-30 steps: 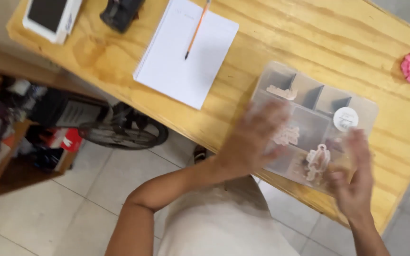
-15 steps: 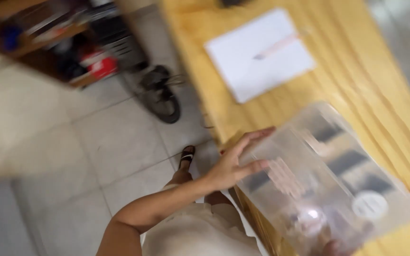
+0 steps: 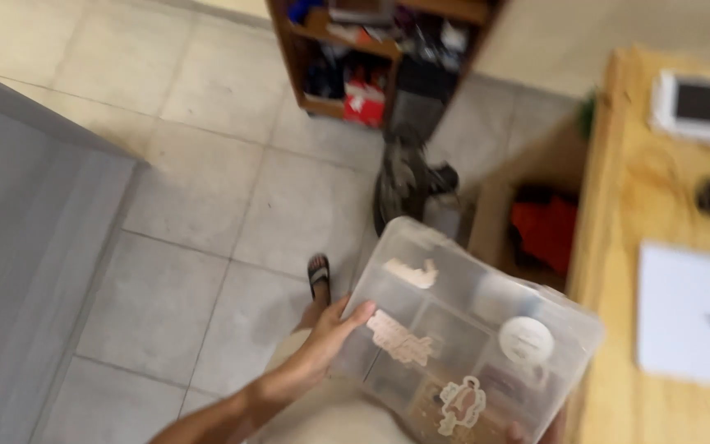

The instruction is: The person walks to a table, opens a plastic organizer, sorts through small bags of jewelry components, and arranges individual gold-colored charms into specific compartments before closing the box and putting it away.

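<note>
Box: a clear plastic compartment box [image 3: 462,329] with its lid shut, carried in the air over the tiled floor [image 3: 199,197], just left of the wooden tabletop [image 3: 618,214]; it is tilted, its far-left corner highest.
Contents: flat pale cut-outs and a round white disc [image 3: 526,339] show through the lid, each in its own compartment; the finer detail is blurred.
Left hand: the left hand [image 3: 330,333] grasps the box at its left edge, thumb on the lid, fingers under the base.
Right hand: only a fingertip of the right hand [image 3: 518,431] shows at the near right corner of the box, at the bottom edge of the view; it touches the box, but whether it is clenched cannot be told.
Handling note: by judgement, the carry goes best with the box brought level and both hands under opposite edges, since the small loose pieces may slide between compartments if the tilt grows.
Surroundings: a white sheet of paper [image 3: 692,316] lies on the tabletop at right, a white device [image 3: 704,103] beyond it; a shelf [image 3: 371,57] of mixed goods stands far; a sandalled foot [image 3: 318,275] is on the floor below the box.
</note>
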